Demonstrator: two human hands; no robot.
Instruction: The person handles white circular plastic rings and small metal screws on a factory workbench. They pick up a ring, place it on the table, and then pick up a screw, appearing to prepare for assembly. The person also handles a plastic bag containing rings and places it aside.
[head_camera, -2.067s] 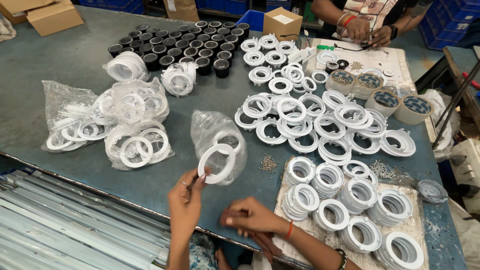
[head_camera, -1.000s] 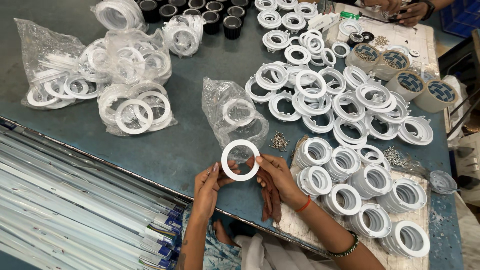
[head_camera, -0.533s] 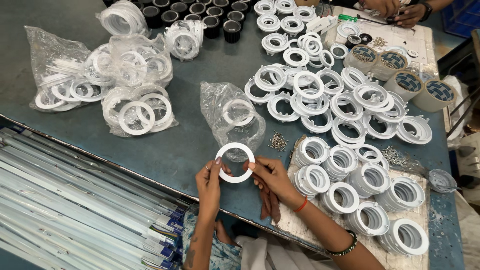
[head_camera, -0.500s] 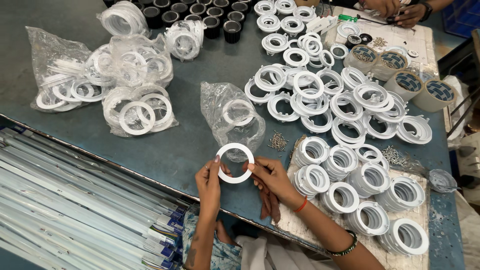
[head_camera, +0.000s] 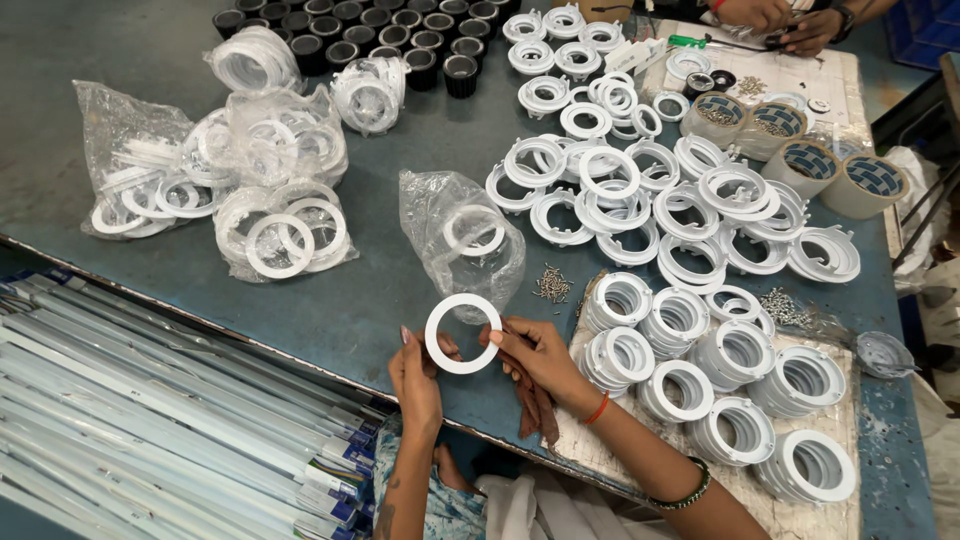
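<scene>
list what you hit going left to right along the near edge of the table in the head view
long white strips stacked below the table edge → left hand → flat white ring held between both hands → right hand → stacks of white round housings → small clear dish

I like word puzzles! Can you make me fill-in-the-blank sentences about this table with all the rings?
1. Both hands, left hand and right hand, hold one flat white plastic ____.
2. The small metal screws lie loose on the blue-grey ____.
3. The crumpled clear plastic bag lies just ____ the held ring.

Missing words: ring; table; behind
</scene>
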